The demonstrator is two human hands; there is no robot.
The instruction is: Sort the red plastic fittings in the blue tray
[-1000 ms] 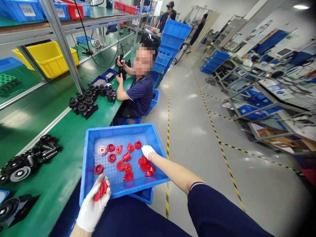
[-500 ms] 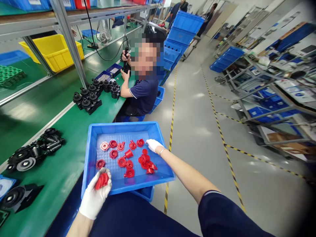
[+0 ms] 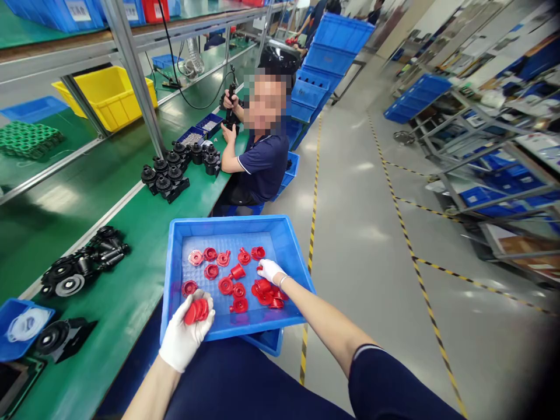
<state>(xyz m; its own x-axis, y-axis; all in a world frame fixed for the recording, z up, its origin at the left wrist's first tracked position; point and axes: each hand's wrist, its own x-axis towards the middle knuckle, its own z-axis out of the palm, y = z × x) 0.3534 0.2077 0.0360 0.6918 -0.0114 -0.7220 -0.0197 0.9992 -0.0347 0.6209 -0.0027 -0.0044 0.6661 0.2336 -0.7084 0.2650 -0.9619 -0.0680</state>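
A blue plastic tray (image 3: pixel 236 330) in front of me holds red round plastic parts (image 3: pixel 226 285), some with short spouts, spread over its floor. My left hand (image 3: pixel 184 338), in a white glove, is at the tray's near left corner, fingers curled round several red plastic discs (image 3: pixel 196 312). My right hand (image 3: pixel 271 270), also gloved, is inside the tray on the right, thumb and fingers pinched on a red plastic part that shows only as a sliver at the fingertips. Just below it lies a heap of red parts (image 3: pixel 265 296).
To the left runs a green bench (image 3: pixel 118 315) with black pump-like assemblies (image 3: pixel 83 262) and a small blue bin (image 3: pixel 17 350). A seated co-worker (image 3: pixel 262 169) holds a black tool beyond the tray. Stacked blue crates (image 3: pixel 336 41) and taped floor are at right.
My right hand has moved from the tray's far right side down toward the heap, and its fingers have closed on a red part. My left hand keeps its discs. The view has shifted left.
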